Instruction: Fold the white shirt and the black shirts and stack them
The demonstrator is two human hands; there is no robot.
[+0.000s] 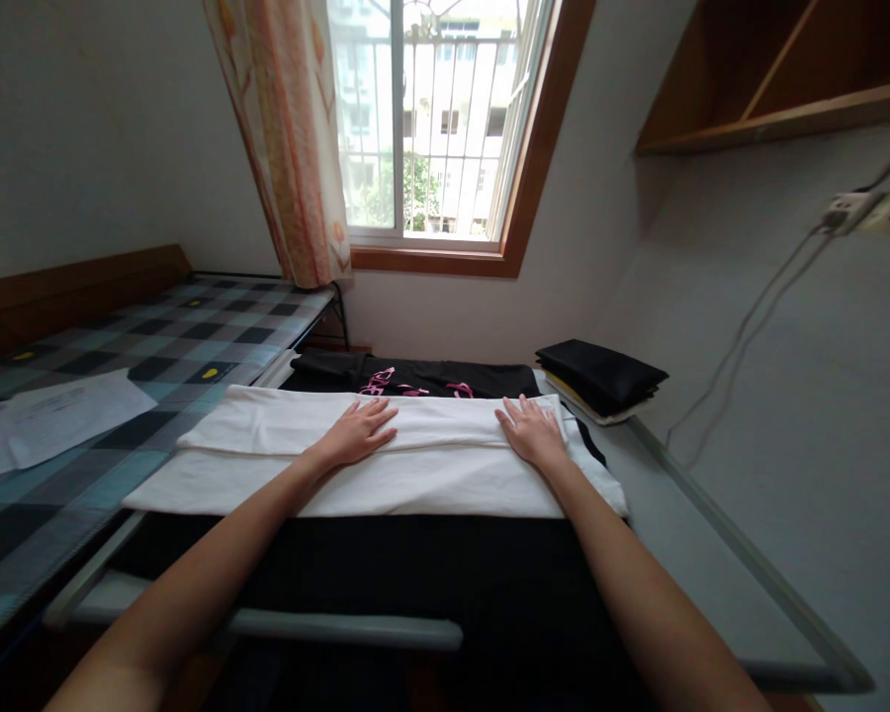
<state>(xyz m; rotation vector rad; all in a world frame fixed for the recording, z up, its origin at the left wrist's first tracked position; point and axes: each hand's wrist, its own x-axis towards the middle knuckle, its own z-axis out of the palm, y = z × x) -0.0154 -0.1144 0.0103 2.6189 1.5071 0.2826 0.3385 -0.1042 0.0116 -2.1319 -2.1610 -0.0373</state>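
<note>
A white cloth garment [445,485] lies across the table in front of me, its far part folded over in a long strip. My left hand [360,431] rests flat on that strip, fingers stretched out. Near the strip's right end, my right hand [530,429] also lies flat with its fingers spread. Neither hand grips the cloth. Beneath the white garment is a black cloth [430,564], which hangs over the near table edge. Behind it lies another dark garment [475,379] with pink markings.
A stack of folded dark cloth [600,376] sits at the table's back right. On the left stands a bed with a checked mattress [252,316] and papers [74,415] on it. The table's pale raised rim [749,564] runs along the right wall. A curtain [297,148] hangs beside the window.
</note>
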